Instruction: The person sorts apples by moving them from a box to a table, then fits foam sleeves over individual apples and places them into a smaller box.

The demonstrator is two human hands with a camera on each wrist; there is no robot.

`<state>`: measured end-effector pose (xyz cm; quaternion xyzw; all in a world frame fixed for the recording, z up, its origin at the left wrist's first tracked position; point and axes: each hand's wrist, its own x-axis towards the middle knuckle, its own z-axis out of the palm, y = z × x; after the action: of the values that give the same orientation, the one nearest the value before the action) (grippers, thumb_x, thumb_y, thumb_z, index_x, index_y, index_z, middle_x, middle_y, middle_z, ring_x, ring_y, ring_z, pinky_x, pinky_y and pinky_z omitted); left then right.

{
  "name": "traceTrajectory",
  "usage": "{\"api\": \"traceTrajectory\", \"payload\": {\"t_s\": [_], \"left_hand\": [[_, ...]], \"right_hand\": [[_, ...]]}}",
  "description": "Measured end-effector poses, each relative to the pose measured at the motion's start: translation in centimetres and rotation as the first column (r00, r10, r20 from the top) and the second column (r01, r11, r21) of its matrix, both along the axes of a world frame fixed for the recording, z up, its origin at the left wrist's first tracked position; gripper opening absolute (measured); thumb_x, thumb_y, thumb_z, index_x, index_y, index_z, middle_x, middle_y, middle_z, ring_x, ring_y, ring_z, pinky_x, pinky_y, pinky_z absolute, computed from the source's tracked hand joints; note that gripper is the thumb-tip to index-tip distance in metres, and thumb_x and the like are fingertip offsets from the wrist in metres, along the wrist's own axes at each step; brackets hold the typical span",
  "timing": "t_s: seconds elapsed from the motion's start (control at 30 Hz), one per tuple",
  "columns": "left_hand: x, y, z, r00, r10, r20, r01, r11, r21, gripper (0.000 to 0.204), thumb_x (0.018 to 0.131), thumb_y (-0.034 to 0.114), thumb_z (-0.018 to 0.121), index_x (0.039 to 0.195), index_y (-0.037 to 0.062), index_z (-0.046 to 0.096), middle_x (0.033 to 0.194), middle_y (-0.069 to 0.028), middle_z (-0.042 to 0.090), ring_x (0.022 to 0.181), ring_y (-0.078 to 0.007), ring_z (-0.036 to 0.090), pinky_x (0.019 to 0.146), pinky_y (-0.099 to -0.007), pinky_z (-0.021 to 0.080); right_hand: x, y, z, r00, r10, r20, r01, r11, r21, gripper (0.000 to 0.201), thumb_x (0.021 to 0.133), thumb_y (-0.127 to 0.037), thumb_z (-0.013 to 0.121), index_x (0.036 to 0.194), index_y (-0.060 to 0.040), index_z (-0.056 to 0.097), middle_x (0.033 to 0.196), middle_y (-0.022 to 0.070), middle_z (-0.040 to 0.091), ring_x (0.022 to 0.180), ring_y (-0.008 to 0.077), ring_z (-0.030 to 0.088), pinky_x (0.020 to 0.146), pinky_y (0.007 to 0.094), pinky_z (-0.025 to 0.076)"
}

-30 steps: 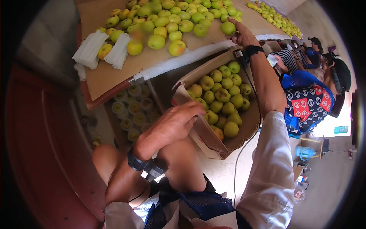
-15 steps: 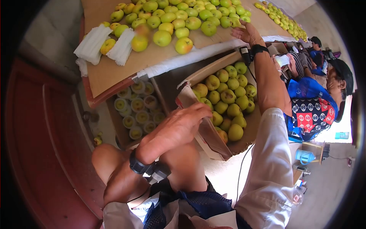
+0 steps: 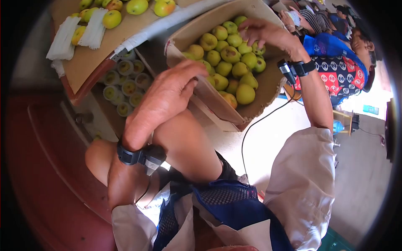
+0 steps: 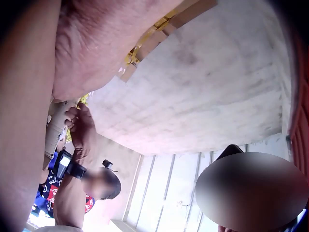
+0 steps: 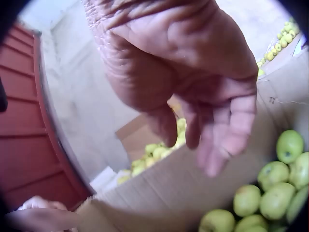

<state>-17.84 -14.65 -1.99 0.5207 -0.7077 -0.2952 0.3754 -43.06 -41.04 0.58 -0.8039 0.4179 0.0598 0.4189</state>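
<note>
On your far left, white foam net sleeves lie on the brown cardboard-covered desk, with a few yellow-green apples beside them. Below the desk edge, a tray of apples wrapped in white foam cups sits in shadow. Your left hand rests flat on the near flap of the open brown cardboard box, fingers straight and relaxed, holding nothing; its wrist lies against your raised bare knee. Inside the box lies a heap of green-yellow apples, some with brown spots. Your right hand hovers low over the far side of that heap, fingers loosely bent downward; the right wrist view shows its palm empty, fingertips just above the fruit and not touching it. Farther right, another person in a blue and red patterned shirt sits near the box.
</note>
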Motion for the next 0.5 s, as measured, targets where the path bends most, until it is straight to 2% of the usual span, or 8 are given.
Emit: {"api": "traceTrajectory", "payload": {"t_s": [0.03, 0.13, 0.23, 0.33, 0.43, 0.5], "left_hand": [[-0.1, 0.2, -0.3, 1.0, -0.003, -0.01, 0.003, 1.0, 0.003, 0.028, 0.09, -0.004, 0.06, 0.117, 0.0053, 0.063, 0.123, -0.0137, 0.066, 0.108, -0.0414, 0.065, 0.091, -0.0451, 0.054], [0.0, 0.2, -0.4, 1.0, -0.01, -0.023, 0.011, 1.0, 0.006, 0.031, 0.09, -0.006, 0.06, 0.119, 0.005, 0.063, 0.125, -0.0141, 0.065, 0.109, -0.0412, 0.064, 0.092, -0.0444, 0.053], [0.0, 0.3, -0.4, 1.0, -0.013, -0.028, 0.014, 1.0, 0.027, 0.032, 0.09, -0.006, 0.059, 0.119, 0.005, 0.062, 0.126, -0.0139, 0.065, 0.109, -0.0411, 0.064, 0.092, -0.0446, 0.053], [0.2, 0.2, -0.7, 1.0, -0.026, -0.016, 0.025, 0.999, -0.02, 0.032, 0.091, -0.005, 0.059, 0.12, 0.0053, 0.062, 0.126, -0.0142, 0.065, 0.109, -0.0411, 0.064, 0.092, -0.0447, 0.053], [0.2, 0.4, -0.2, 0.999, -0.013, -0.044, 0.016, 0.998, 0.064, 0.031, 0.091, -0.005, 0.059, 0.12, 0.0054, 0.062, 0.126, -0.0143, 0.065, 0.109, -0.0414, 0.064, 0.091, -0.0451, 0.053], [0.2, 0.6, -0.2, 0.999, -0.006, -0.039, 0.008, 0.998, 0.057, 0.03, 0.091, -0.004, 0.059, 0.12, 0.0053, 0.062, 0.125, -0.0142, 0.065, 0.109, -0.0416, 0.064, 0.09, -0.0454, 0.053]], "right_hand": [[-0.3, 1.4, -1.1, 0.984, 0.077, -0.159, -0.082, 0.996, -0.025, 0.052, 0.096, -0.038, 0.07, 0.135, -0.0054, 0.06, 0.11, 0.0109, 0.073, 0.098, 0.0174, 0.07, 0.074, 0.0294, 0.054], [-0.4, 3.9, -3.7, 0.939, 0.169, -0.299, -0.26, 0.92, -0.294, 0.063, 0.094, -0.045, 0.071, 0.14, -0.004, 0.056, 0.122, 0.0178, 0.07, 0.111, 0.026, 0.068, 0.089, 0.0389, 0.055], [0.8, 4.1, -5.8, 0.927, 0.163, -0.339, -0.271, 0.914, -0.302, 0.072, 0.089, -0.05, 0.075, 0.14, -0.0032, 0.055, 0.132, 0.0209, 0.065, 0.12, 0.0336, 0.064, 0.101, 0.0433, 0.05], [1.5, 4.1, -7.5, 0.903, 0.207, -0.376, -0.348, 0.866, -0.359, 0.075, 0.085, -0.051, 0.077, 0.138, -0.0031, 0.055, 0.132, 0.0199, 0.065, 0.123, 0.0364, 0.062, 0.104, 0.0424, 0.048], [2.1, 3.3, -9.7, 0.877, 0.214, -0.43, -0.396, 0.83, -0.394, 0.075, 0.084, -0.049, 0.074, 0.139, -0.0026, 0.055, 0.126, 0.0234, 0.067, 0.119, 0.0382, 0.064, 0.1, 0.0434, 0.05], [2.0, 1.9, -10.8, 0.884, 0.273, -0.38, -0.412, 0.839, -0.356, 0.075, 0.084, -0.048, 0.074, 0.142, -0.0033, 0.054, 0.127, 0.0205, 0.068, 0.114, 0.0346, 0.067, 0.098, 0.0424, 0.052]]}}
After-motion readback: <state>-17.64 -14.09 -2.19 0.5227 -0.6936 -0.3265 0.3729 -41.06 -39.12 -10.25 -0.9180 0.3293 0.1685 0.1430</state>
